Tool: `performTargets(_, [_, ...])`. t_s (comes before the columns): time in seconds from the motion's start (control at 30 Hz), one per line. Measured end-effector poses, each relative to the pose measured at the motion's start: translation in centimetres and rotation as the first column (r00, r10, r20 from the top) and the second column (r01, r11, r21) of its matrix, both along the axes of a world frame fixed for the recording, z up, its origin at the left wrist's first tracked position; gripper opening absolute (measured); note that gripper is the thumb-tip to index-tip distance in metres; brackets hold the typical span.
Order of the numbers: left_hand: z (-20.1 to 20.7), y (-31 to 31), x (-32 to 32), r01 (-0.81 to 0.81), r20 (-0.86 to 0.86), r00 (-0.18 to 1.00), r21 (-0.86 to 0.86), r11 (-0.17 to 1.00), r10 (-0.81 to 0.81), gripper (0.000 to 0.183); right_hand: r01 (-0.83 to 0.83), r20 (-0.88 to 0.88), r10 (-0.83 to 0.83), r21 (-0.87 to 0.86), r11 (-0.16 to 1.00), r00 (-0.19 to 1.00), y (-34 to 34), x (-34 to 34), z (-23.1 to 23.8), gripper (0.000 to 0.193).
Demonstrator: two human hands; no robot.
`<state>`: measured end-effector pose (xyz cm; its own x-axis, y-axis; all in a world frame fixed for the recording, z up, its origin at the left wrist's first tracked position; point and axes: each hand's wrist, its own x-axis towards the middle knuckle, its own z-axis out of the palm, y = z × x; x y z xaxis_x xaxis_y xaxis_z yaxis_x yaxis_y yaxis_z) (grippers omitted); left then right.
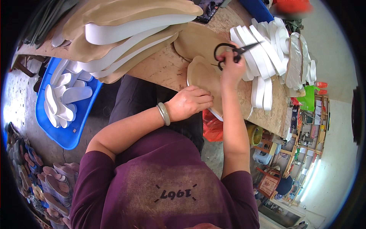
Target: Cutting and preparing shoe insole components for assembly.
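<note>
A tan-topped insole (205, 74) with a white edge lies at the front edge of the wooden table. My left hand (190, 102), wearing a pale bangle on the wrist, is closed on its near part, fingers bent together; the thumb is hidden. Just right of the insole, my right hand (233, 68) is raised and closed around black-handled scissors (238, 51), whose blades point right. Behind them, another tan sheet (196, 40) lies flat on the table. Tall stacked tan and white insoles (133, 32) reach over the table's left side.
White foam pieces (257, 49) stand in rows on the right of the table (156, 68), beside some plastic-wrapped ones (295, 61). Left of my legs, a blue bin (74, 133) holds white insoles. A phone or tablet (209, 9) lies at the far edge. Footwear pieces (57, 187) are piled lower left.
</note>
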<state>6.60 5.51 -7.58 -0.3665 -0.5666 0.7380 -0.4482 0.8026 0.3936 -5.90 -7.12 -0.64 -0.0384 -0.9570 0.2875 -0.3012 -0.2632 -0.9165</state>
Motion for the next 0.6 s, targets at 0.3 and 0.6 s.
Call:
performTargets(0.3, [0.6, 0.5, -0.1, -0.122, 0.121, 0.984, -0.049, 0.991, 0.127, 0.017, -0.341, 0.059, 0.339, 0.027, 0.94, 0.939, 3.9, -1.8, 1.2, 0.032])
performTargets(0.6, [0.6, 0.5, 0.4, -0.086, 0.031, 0.996, -0.035, 0.996, 0.087, 0.013, -0.603, -0.702, 0.195, -0.397, 0.692, 0.686, 1.9, 0.8, -1.4, 0.031])
